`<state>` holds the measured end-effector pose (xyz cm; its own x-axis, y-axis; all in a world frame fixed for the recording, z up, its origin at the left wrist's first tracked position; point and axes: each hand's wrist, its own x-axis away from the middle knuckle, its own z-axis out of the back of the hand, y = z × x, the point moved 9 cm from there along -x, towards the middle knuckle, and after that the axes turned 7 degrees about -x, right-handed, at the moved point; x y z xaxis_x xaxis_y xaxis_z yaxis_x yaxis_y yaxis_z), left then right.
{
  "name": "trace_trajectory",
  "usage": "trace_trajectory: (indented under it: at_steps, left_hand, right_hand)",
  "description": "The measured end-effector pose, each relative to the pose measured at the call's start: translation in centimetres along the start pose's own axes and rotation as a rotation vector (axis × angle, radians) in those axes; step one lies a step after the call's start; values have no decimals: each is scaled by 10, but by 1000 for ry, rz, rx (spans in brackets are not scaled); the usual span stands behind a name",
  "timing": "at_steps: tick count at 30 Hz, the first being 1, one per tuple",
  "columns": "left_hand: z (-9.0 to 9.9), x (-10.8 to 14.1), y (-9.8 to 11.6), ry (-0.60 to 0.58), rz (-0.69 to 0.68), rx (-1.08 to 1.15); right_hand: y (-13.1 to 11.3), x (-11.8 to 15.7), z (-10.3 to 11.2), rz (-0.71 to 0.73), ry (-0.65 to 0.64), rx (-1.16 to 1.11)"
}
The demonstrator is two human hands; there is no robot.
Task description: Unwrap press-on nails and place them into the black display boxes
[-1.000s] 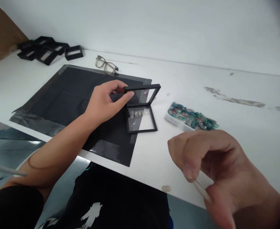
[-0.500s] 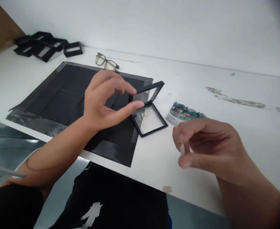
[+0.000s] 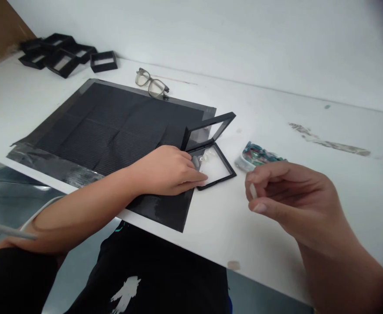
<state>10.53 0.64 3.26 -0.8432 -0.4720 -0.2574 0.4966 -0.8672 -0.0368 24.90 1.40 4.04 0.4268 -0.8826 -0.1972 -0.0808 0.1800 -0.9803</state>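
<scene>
A black hinged display frame with clear film panes lies open at the right edge of a black mat, its lid tilted up. Several small clear or pale pieces rest on the lower pane. My left hand is closed at the frame's left side, thumb over the pane; its other fingertips are partly hidden. Between thumb and fingers, my right hand pinches a small, flat whitish piece, held above the table. Just behind it stands a small clear container filled with teal and reddish pieces.
Eyeglasses lie at the mat's back edge. Several black box frames are piled at the back left, with one more box frame beside them. A brownish patch marks the table's front edge. A white wall rises behind.
My left hand has come down from above the frame, its spread thumb and finger now at the frame's left side. My right hand still pinches the whitish piece. The view has shifted slightly.
</scene>
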Motion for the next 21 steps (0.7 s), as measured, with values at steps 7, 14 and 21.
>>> trace_trajectory:
  at_steps: [7,14,21]
  left_hand:
    - [-2,0,-4,11,63,-91]
    - [-2,1,-8,8,136,-111]
    - [0,2,-18,18,295,-41]
  right_hand:
    - [1,1,3,-11,16,-17]
    - [-7,4,0,34,4,-57]
    - [-31,17,5,224,187,181]
